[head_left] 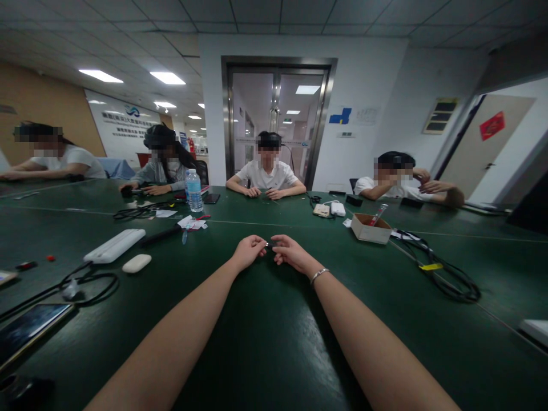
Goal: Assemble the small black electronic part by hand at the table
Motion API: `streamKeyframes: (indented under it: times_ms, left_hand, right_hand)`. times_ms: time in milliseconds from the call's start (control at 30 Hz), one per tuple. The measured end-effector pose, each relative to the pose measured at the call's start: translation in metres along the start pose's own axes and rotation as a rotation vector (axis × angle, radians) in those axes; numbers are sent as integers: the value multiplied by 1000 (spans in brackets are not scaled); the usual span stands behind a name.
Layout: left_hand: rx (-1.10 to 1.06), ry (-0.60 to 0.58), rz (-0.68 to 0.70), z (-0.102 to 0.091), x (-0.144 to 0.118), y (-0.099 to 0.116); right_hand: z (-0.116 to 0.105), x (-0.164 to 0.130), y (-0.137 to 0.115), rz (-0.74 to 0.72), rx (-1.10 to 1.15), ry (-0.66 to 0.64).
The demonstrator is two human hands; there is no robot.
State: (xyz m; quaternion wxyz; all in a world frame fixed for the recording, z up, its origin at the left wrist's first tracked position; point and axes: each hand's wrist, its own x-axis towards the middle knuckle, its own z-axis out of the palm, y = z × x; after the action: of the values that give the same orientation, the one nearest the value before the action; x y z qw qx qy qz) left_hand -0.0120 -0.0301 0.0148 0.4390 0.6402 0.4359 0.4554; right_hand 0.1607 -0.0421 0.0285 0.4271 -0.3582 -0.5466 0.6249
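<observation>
Dark green conference table [274, 342] fills the view, four other people seated along its far edge, glass doors behind. Both arms stretch out to mid-table. Left hand [249, 251] & right hand [290, 252] meet fingertip to fingertip, fingers narrow, pinching a small dark object [269, 245] between them; too small to tell what it is. Bracelet [319, 275] on right wrist. Toward left edge: white power strip [114, 245], white oval case [136, 263], black cables [85, 282], phone [29, 325]. Toward right edge: cardboard box [370, 228], coiled black cable w/ yellow tag [445, 274]. Water bottle [194, 191] near far edge.
</observation>
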Motion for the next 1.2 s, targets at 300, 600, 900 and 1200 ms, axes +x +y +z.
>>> streamKeyframes:
  times_ms: [300,600,900,1200]
  left_hand:
    - [2,15,6,1,-1,1]
    - [-12,4,4,1,1,-2]
    - [-4,16,4,1,1,0]
    - [-4,22,-5,1,0,1]
  right_hand:
    - [-3,2,2,-15,7,-16]
    - [-1,1,1,-14,17,-15]
    - [-2,2,1,0,48,14]
    - [-2,3,3,20,45,11]
